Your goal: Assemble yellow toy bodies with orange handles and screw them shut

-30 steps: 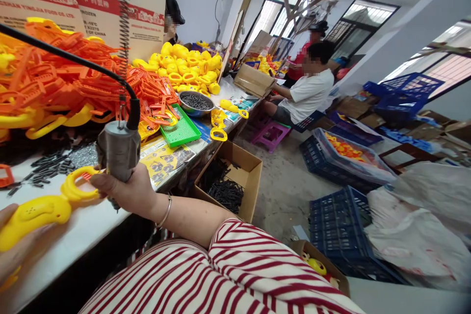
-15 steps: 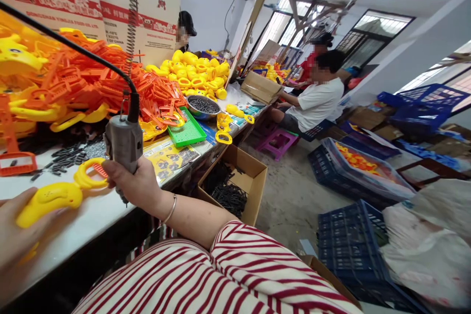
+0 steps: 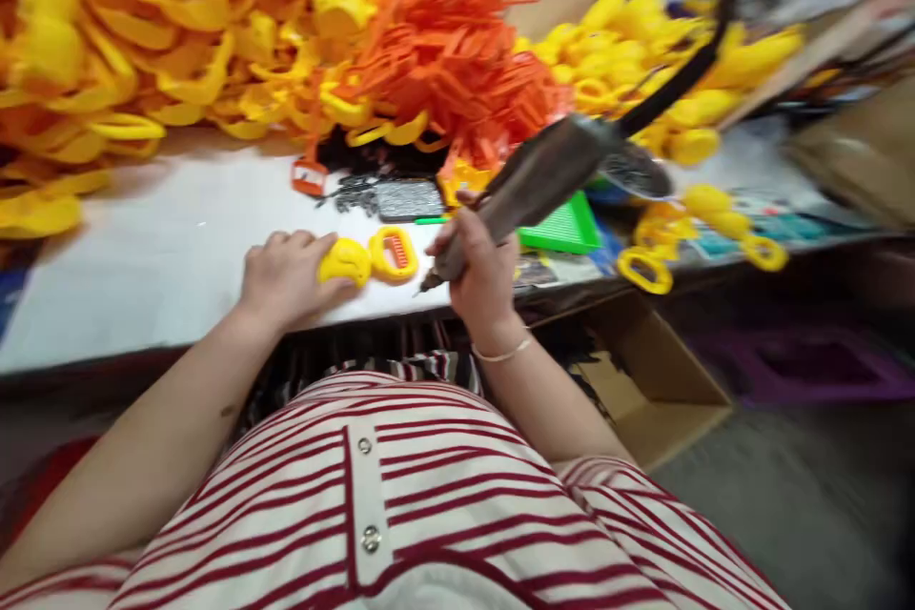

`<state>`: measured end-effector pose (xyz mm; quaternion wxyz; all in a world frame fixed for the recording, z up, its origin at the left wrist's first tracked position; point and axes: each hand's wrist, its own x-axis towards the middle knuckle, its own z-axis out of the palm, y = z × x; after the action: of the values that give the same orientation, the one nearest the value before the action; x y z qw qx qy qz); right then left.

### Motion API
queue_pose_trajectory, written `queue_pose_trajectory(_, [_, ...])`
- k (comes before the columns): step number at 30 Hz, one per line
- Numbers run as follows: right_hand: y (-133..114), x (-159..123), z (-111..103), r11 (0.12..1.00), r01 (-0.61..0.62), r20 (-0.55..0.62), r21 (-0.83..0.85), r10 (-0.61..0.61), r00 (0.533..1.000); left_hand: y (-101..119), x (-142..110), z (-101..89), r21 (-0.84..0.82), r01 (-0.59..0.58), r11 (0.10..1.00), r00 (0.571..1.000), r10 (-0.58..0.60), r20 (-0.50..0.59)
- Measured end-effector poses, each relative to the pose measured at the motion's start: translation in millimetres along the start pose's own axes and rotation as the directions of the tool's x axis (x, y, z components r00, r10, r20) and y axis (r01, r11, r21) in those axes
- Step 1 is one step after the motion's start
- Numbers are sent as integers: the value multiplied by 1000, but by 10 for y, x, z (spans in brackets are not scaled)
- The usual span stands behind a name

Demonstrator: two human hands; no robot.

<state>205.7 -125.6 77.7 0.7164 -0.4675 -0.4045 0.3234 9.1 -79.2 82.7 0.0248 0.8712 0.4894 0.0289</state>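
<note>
My left hand [image 3: 286, 274] lies over the body of a yellow plastic toy [image 3: 347, 260] on the white table [image 3: 164, 253], fingers curled on it. The toy's yellow ring with an orange insert [image 3: 394, 254] sticks out to the right. My right hand [image 3: 477, 269] is wrapped round a grey electric screwdriver [image 3: 533, 181], tilted with its tip down near the table edge, just right of the ring. A black cable [image 3: 686, 57] rises from the tool's top.
Heaps of yellow parts [image 3: 107, 48] and orange parts [image 3: 450, 57] line the back of the table. Black screws [image 3: 354, 195] and a green tray [image 3: 561, 227] lie behind the toy. An open cardboard box [image 3: 643, 391] stands on the floor at the right.
The view has swung left and down, from the room to the table. The left hand and toy are now central. The screwdriver has tilted, its tip close to the ring.
</note>
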Motion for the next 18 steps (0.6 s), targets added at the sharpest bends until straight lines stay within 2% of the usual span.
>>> queue_pose_trajectory(3, [72,112,22,987,94,63,133,-103,993,94,116,-16,61,110,992,989,-115,92])
queue_pose_trajectory(7, [184,163,156,952,190,91,239,-217,972,49,165,76,42,92,995,991,-96,91])
queue_pose_trajectory(14, [309,126,341,977,131,174,171,-160,972,57,110,145,69,76,995,996,-79,49])
queue_pose_trajectory(18, [319,111,324,958,150,229,246,-208,951,67,92,142,66,63,996,997,-66,42])
